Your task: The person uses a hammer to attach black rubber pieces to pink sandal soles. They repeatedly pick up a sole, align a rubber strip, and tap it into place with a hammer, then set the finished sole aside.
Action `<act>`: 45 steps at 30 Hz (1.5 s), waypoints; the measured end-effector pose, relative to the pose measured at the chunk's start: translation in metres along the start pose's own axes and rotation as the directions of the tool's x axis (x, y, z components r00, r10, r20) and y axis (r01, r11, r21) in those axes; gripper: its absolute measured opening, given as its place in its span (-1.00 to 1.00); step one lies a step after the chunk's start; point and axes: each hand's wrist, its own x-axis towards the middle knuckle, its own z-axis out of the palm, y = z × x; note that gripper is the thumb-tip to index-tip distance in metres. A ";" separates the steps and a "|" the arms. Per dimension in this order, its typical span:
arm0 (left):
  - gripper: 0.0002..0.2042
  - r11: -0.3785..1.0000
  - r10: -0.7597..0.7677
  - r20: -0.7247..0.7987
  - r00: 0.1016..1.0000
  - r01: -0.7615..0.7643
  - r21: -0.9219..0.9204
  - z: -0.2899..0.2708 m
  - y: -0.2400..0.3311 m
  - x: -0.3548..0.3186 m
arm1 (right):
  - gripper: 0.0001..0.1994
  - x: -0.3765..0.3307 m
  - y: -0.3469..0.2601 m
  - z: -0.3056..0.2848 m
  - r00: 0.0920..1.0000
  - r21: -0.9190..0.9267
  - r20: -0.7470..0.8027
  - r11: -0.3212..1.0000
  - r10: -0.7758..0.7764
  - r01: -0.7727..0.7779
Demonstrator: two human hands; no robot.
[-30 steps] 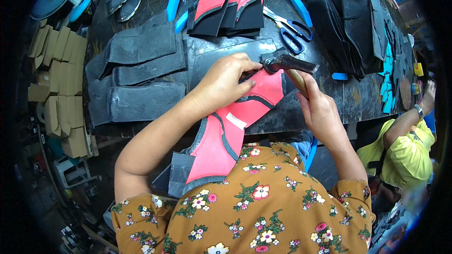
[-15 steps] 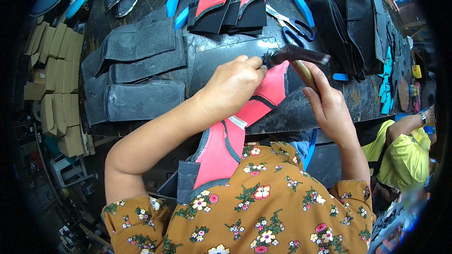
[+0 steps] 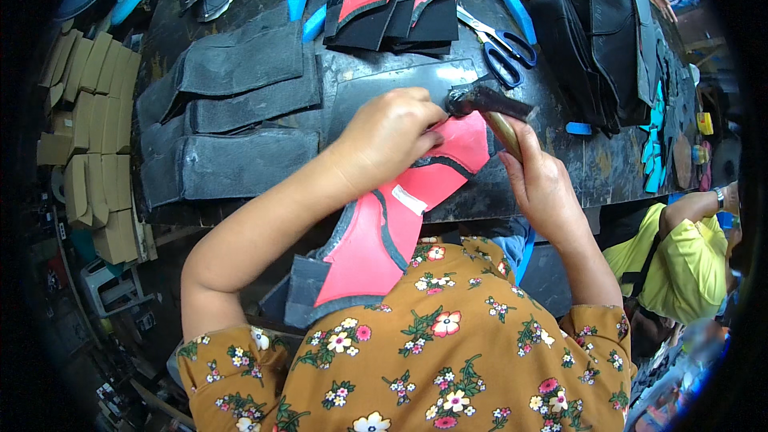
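My right hand [image 3: 544, 188] is wrapped round the wooden handle of a hammer [image 3: 502, 102], whose dark head sits over the far edge of a pink and black piece. This piece [image 3: 372, 252], a sewn shoe upper by its look, runs from the table edge down against my shirt and carries a small white label. My left hand [image 3: 392, 140] is closed at the upper's far end, fingers pinching its edge close beside the hammer head. What lies beneath those fingers is hidden. A smooth dark plate [image 3: 360, 84] rests on the table under the work.
Grey-black padded pieces [image 3: 248, 164] are stacked at the left. Beyond the plate lie more pink and black uppers [image 3: 432, 0] and blue-handled scissors [image 3: 504, 56]. Black leather-like pieces [image 3: 592, 40] stand at the right. A person in a yellow shirt [image 3: 680, 264] is at the far right.
The hammer head has shifted slightly left and down, with my right hand. My left hand has moved a little left, and the upper's near end has swung left.
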 end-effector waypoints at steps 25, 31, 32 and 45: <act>-0.80 0.948 -0.163 -0.075 0.984 0.136 -0.288 0.008 -0.004 0.011 | -0.53 0.000 -0.006 -0.011 0.971 0.156 -0.210 0.977 -0.114 0.148; -0.73 0.940 -0.192 0.040 0.981 0.195 -0.281 0.003 -0.010 0.019 | -0.57 0.003 0.009 -0.009 0.996 0.037 -0.007 0.995 0.091 -0.090; -0.73 0.951 -0.199 0.071 0.977 0.210 -0.228 0.000 -0.011 0.014 | -0.57 0.003 0.010 -0.011 0.996 0.035 0.011 0.995 0.091 -0.091; -0.76 0.999 0.037 0.003 0.999 -0.037 -0.035 0.003 -0.007 0.005 | -0.52 0.010 -0.003 -0.013 0.998 0.156 -0.038 0.986 -0.051 0.056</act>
